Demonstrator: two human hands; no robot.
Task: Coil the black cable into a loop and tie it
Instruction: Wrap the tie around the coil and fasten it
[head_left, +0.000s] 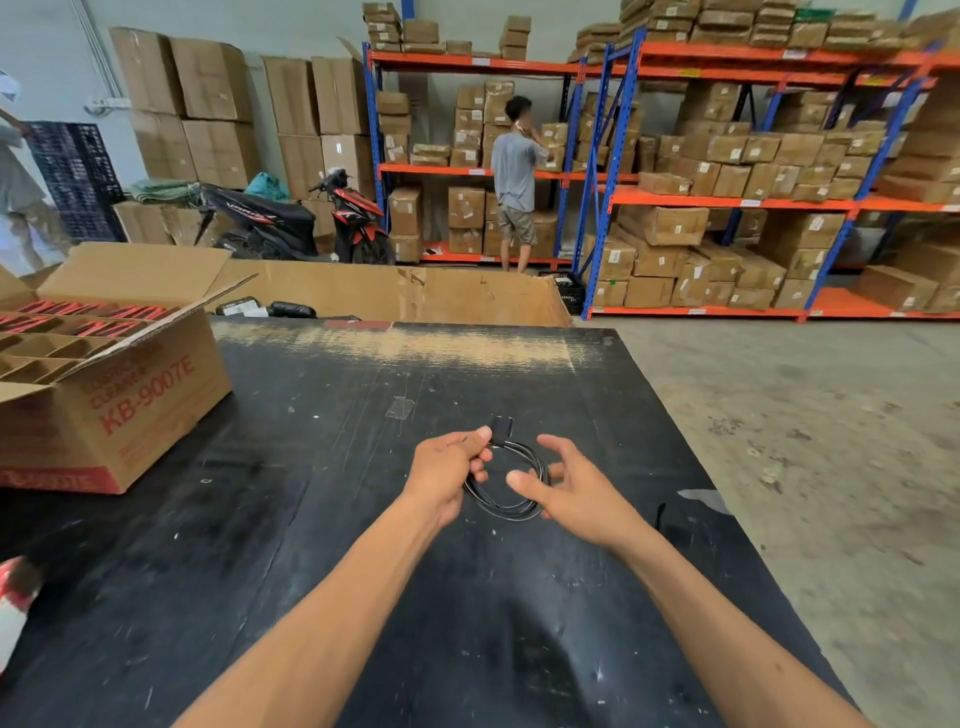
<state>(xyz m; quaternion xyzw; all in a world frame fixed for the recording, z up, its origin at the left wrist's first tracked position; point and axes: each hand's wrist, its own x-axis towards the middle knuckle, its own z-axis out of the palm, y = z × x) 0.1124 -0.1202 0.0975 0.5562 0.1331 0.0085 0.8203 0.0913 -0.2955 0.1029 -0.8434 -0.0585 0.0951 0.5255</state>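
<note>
A: Now, black cable (511, 486) coiled above the tabletop (322, 467); my left hand (449, 462) pinches the bundle near its plug.
B: Right hand (563, 486)?
A: Spread, beside the loop. I'd keep turns stacked, then wrap.

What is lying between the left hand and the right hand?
In the head view, the coiled black cable hangs between the left hand, which grips it, and the open right hand.

Open cardboard box (119, 410), red print on side: "KB-9007E", "CLEANER" above it; other lines blurred.
</note>
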